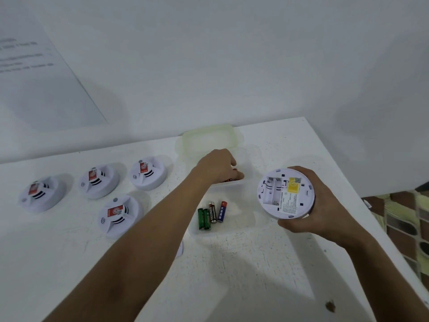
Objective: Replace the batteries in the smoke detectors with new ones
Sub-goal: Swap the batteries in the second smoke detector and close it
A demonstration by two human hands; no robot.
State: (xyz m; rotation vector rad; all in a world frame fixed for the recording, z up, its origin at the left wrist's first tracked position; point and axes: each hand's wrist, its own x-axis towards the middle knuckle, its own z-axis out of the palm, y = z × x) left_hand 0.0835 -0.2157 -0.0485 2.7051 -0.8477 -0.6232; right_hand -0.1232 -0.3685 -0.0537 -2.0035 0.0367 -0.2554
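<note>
My right hand (308, 205) holds a white smoke detector (286, 194) upside down, its open battery bay empty. My left hand (219, 166) reaches down into a clear plastic container (246, 159), fingers curled among red-tipped batteries (228, 180); whether it grips one I cannot tell. In front, a second clear tray (241, 225) holds several loose batteries (210, 214): two green, one dark red, one blue. Several white smoke detectors (118, 216) with red labels lie face up on the table's left side.
A translucent lid (210, 138) lies behind the container near the wall. A small white cover piece (179, 248) peeks out under my left forearm. The white table (255, 275) ends at the right, with patterned floor (404, 228) below. A paper sheet (34, 66) hangs on the wall.
</note>
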